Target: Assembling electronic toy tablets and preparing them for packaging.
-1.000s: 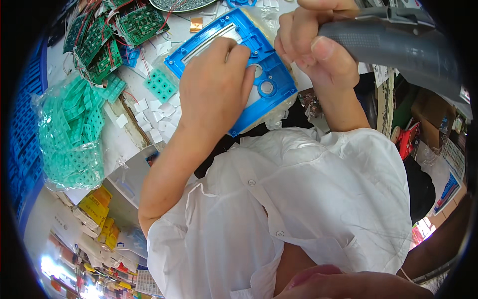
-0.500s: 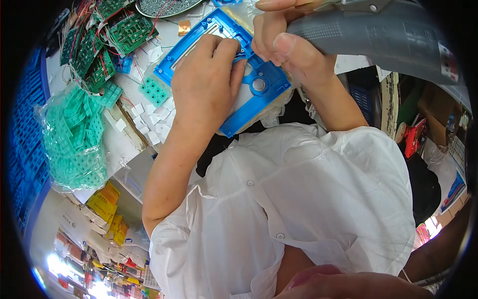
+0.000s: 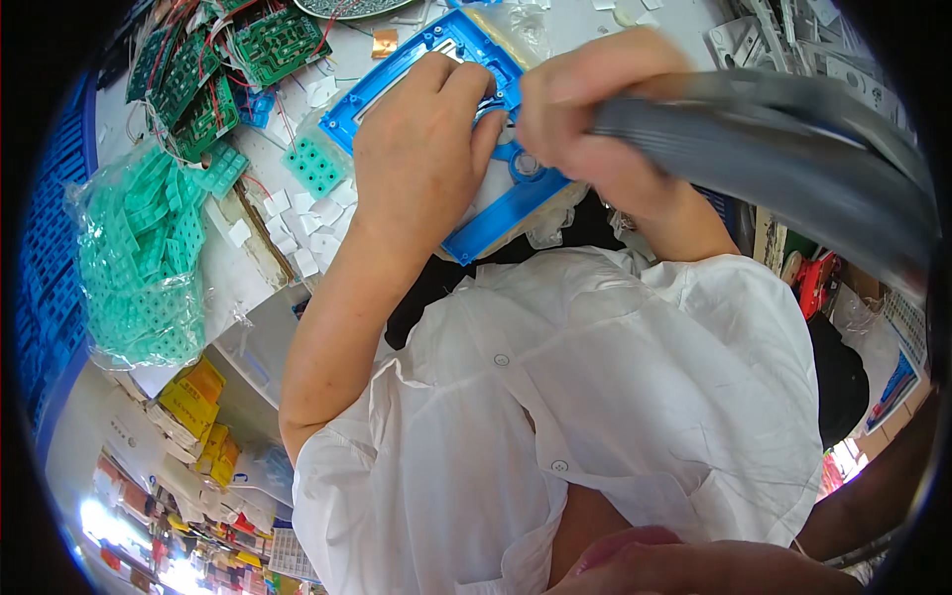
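A blue plastic housing (image 3: 511, 213) with a long window and round openings lies at a slant on the workbench. My left hand (image 3: 416, 149) rests over it, fingers curled down onto its inner side; the fingertips are hidden. My right hand (image 3: 610, 124), blurred by motion, is wrapped round a dark grey electric screwdriver (image 3: 773, 149). That tool's body slants away to the right, and its tip is hidden behind the hand, close to the housing. Clear plastic wrapping (image 3: 545, 233) shows under the housing's near edge.
Green circuit boards (image 3: 278, 45) with red wires are heaped at the far left. A bag of green rubber keypads (image 3: 149, 268) hangs over the bench's left edge. One keypad (image 3: 313, 167) and white square pieces (image 3: 307, 218) lie beside my left forearm. A metal dish (image 3: 357, 8) stands at the back.
The screwdriver's rear end has swung lower, and my right hand has turned and shifted slightly down with it. My left hand keeps its hold on the housing.
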`<state>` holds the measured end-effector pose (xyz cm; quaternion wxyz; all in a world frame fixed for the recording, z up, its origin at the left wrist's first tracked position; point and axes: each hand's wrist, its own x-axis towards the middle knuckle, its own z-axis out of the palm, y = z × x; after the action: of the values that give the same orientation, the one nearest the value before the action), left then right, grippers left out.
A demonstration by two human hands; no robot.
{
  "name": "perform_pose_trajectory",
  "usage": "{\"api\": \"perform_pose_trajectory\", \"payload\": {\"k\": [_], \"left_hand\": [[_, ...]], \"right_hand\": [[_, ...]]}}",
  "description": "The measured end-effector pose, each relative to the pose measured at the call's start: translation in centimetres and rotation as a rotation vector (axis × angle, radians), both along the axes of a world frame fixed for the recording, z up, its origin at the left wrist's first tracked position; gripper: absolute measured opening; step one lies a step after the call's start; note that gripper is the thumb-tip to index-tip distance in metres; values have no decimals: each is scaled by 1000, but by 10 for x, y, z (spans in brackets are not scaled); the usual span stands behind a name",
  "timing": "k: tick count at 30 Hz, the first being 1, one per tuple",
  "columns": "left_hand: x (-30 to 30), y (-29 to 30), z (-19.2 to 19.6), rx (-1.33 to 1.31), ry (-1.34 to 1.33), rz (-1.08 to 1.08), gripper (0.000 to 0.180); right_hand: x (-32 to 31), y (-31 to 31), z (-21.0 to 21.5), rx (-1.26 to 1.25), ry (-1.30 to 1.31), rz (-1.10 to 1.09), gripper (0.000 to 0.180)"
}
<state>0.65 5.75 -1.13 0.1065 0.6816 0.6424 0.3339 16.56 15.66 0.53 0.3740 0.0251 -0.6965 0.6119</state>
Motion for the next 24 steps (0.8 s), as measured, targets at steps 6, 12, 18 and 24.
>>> {"api": "perform_pose_trajectory", "payload": {"k": [6, 12, 18, 24], "left_hand": [[-1, 0, 5, -13, 0, -4, 22], [-15, -2, 9, -78, -174, -67, 14], [-14, -4, 4, 57, -236, -22, 15], [-10, -29, 6, 120, -91, -29, 17]], "right_hand": [[-1, -3, 2, 4, 3, 38, 33], [-5, -3, -8, -4, 2, 60, 36], [-5, 7, 15, -108, 135, 88, 41], [-4, -13, 25, -396, 117, -8, 46]]}}
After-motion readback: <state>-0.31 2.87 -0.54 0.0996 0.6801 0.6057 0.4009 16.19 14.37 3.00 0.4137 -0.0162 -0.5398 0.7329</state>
